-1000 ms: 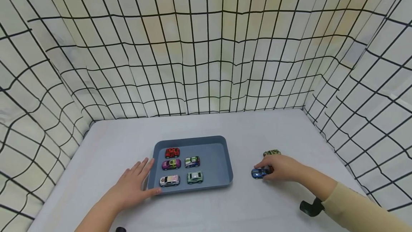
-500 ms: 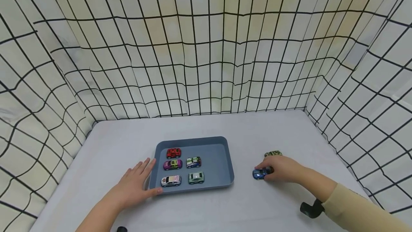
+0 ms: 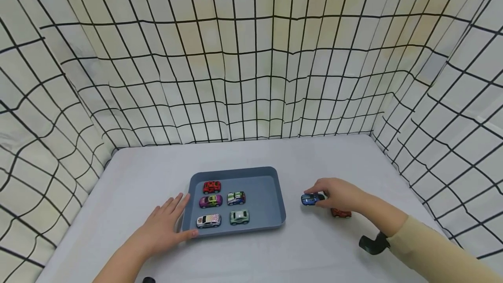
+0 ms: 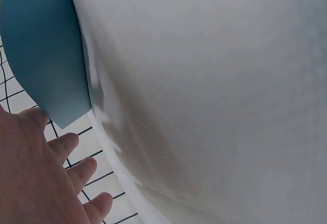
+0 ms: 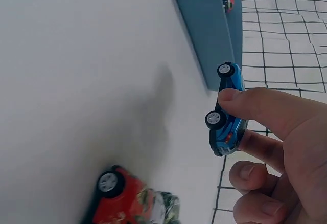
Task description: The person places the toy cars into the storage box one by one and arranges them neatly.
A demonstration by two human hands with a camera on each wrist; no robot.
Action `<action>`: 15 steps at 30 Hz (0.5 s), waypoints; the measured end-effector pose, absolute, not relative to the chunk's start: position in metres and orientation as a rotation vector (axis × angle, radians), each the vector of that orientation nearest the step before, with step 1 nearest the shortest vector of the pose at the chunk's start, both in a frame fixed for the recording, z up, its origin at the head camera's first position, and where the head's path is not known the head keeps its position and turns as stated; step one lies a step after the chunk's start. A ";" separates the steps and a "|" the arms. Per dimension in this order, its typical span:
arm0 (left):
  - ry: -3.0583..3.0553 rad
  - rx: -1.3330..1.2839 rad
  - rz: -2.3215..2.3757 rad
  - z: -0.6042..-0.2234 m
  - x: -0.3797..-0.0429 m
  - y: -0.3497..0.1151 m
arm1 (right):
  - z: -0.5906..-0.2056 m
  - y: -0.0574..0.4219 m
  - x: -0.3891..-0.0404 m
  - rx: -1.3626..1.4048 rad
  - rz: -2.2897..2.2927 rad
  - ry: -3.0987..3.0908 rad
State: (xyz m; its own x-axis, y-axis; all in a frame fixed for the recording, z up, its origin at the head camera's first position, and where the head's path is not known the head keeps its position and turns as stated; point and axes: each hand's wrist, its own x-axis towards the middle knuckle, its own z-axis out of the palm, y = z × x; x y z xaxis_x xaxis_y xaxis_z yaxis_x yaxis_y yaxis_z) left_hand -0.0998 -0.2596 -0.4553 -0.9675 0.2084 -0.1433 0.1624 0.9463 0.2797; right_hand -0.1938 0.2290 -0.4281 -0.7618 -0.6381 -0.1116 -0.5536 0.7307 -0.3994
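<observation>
Between the thumb and fingers of my right hand (image 3: 339,193) is a blue toy car (image 5: 230,114), held above the table to the right of the tray. A red toy car (image 3: 341,213) sits just below that hand, partly covered by it. My left hand (image 3: 163,226) lies with spread, straight fingers against the left side of the blue-grey tray (image 3: 261,225). Inside the tray stand a red spotted car (image 3: 212,187), a purple car (image 3: 210,201), a white-green-blue car (image 3: 236,198), a white car (image 3: 208,220) and a pale green car (image 3: 239,216).
A white cloth covers the table (image 3: 157,160). Black grid netting over white sheets (image 3: 251,64) closes off the back and both sides. In the right wrist view, a camouflage-patterned car (image 5: 171,206) shows beyond the red one.
My right hand has lifted the blue car and carried it slightly left and away from me, uncovering the red car and hiding the camouflage one in the head view. The left hand stays put.
</observation>
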 end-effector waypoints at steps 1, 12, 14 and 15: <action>2.929 0.283 0.400 -0.455 -0.100 -0.260 | -0.427 0.227 -0.195 -0.949 -0.513 2.695; 2.935 0.283 0.389 -0.457 -0.101 -0.260 | -0.412 0.193 -0.211 -1.009 -0.553 2.698; 2.935 0.286 0.390 -0.457 -0.101 -0.260 | -0.411 0.185 -0.216 -1.008 -0.535 2.696; 2.935 0.286 0.390 -0.457 -0.101 -0.260 | -0.411 0.181 -0.218 -1.011 -0.536 2.691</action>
State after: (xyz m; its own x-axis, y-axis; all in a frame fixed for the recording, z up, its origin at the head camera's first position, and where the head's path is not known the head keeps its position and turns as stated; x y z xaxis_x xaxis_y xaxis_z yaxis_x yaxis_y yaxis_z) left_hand -0.1013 -0.2600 -0.4571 -0.9677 0.2104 -0.1390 0.1668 0.9475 0.2728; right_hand -0.2179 0.1805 -0.4107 -0.7401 -0.6686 -0.0729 -0.5895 0.6971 -0.4080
